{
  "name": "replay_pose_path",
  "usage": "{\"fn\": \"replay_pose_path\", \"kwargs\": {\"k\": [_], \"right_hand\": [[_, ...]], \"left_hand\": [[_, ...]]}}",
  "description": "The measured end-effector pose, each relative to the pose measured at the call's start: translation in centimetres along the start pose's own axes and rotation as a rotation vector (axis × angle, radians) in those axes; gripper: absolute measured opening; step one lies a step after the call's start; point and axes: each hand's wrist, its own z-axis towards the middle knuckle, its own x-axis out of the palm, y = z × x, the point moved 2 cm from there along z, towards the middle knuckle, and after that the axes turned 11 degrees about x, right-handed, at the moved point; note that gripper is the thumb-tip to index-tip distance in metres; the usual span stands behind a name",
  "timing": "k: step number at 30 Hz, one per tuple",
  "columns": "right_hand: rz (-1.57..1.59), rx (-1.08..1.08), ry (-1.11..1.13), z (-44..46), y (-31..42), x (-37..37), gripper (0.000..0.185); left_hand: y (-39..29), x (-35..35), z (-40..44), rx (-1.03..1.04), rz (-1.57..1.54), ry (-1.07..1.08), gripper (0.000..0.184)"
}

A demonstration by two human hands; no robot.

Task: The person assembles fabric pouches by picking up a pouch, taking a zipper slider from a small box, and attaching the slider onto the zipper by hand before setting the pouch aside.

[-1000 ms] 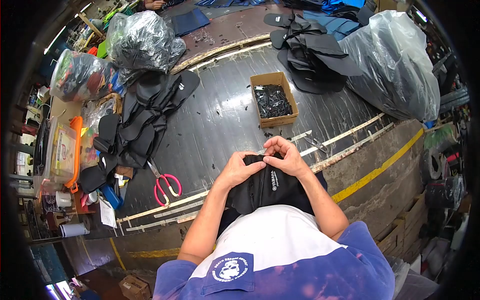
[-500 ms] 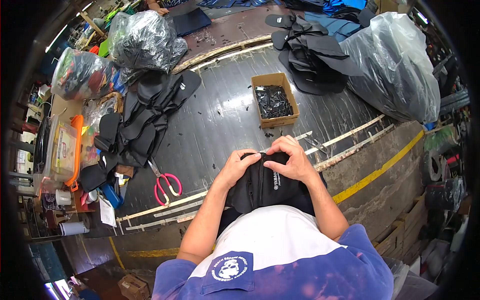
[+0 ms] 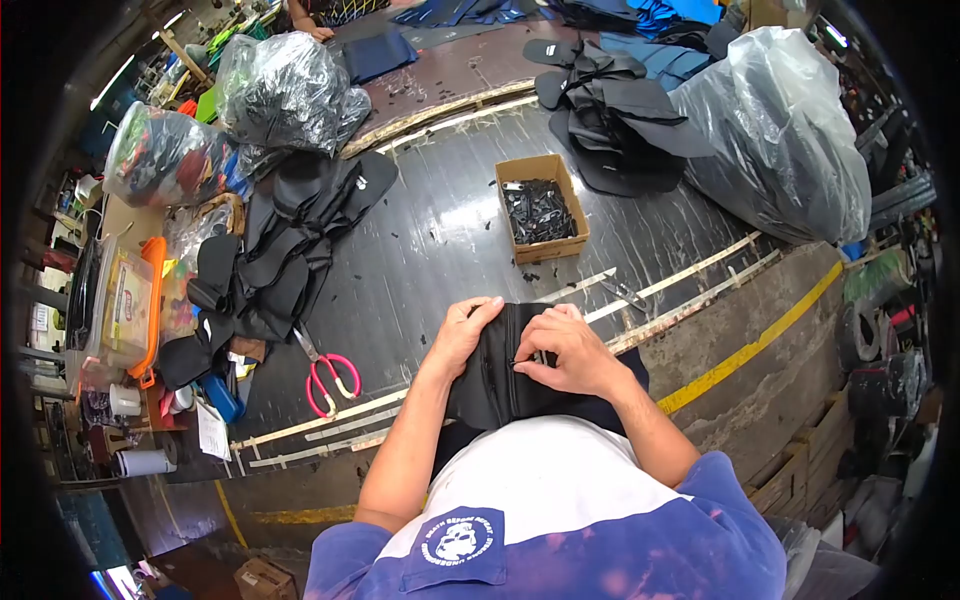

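A black fabric piece [image 3: 472, 398] with a long zipper [image 3: 508, 340] down its middle lies against my front, at the table's near edge. My left hand [image 3: 460, 338] grips its upper left side, thumb on top. Over the right half, my right hand [image 3: 570, 352] has thumb and forefinger pinched at the zipper. The tiny part between those fingertips, perhaps the zipper slider, is mostly covered. White lettering on the fabric is largely hidden behind this hand. Beyond my hands stands a cardboard box [image 3: 548, 252] of small black zipper pulls [image 3: 542, 210].
Pink-handled scissors [image 3: 330, 378] lie left on the dark table [image 3: 400, 250]. Piles of black fabric pieces [image 3: 290, 240] sit left and far right. Plastic bags [image 3: 780, 140] flank the table. Small snips [image 3: 624, 292] rest near the right edge. Another person's hand [image 3: 318, 32] shows far back.
My right hand has moved down along the zipper, from the fabric's top edge to its middle. My left hand has shifted slightly left and up. The lettering is now mostly covered.
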Motion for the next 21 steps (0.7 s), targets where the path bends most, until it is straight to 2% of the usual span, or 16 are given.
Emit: {"fn": "replay_pose_path", "kwargs": {"k": [2, 3, 5, 6, 8, 9, 11, 13, 15, 16, 19, 21], "right_hand": [[-0.002, -0.017, -0.051, -0.1, 0.3, -0.5, 0.013], [0.121, 0.025, -0.085, -0.1, 0.3, -0.7, 0.013], [0.371, 0.111, -0.154, -0.2, 0.1, -1.5, 0.013], [0.359, 0.105, -0.166, 0.0, 0.1, -2.2, 0.013], [0.452, 0.100, -0.325, 0.2, 0.3, -4.4, 0.014], [0.501, 0.096, -0.401, 0.3, 0.6, -5.6, 0.015], [0.470, 0.071, -0.626, 1.4, 1.4, -9.2, 0.015], [0.469, 0.102, -0.904, 3.5, 1.7, -12.9, 0.014], [0.455, -0.032, -1.087, 6.5, 1.3, -17.5, 0.012], [0.382, -0.046, -1.131, 8.1, 0.8, -20.0, 0.012], [0.133, -0.017, -1.242, 12.3, -1.2, -26.2, 0.015], [0.044, 0.045, -1.210, 13.5, -1.8, -28.5, 0.017]], "left_hand": [[-0.7, 0.4, -0.3, 0.154, -0.070, -0.027, 0.028], [-1.0, 0.6, -0.3, 0.234, -0.105, -0.034, 0.028], [-0.5, -0.5, -0.4, 0.240, -0.081, -0.063, 0.027], [0.0, -1.3, -0.5, 0.230, -0.056, -0.109, 0.026], [1.1, -1.6, -1.0, 0.230, -0.034, -0.150, 0.026], [1.4, -1.3, -1.4, 0.290, -0.011, -0.157, 0.025], [1.8, -0.9, -1.9, 0.407, 0.032, -0.177, 0.023], [2.4, -0.7, -1.8, 0.406, 0.053, -0.153, 0.021], [2.9, -0.5, -1.8, 0.392, 0.097, -0.108, 0.017], [2.7, -0.2, -1.9, 0.396, 0.098, -0.110, 0.017], [1.3, 0.8, -2.5, 0.517, 0.481, -0.086, 0.012], [1.1, 1.1, -2.7, 0.525, 0.471, -0.099, 0.011]]}}
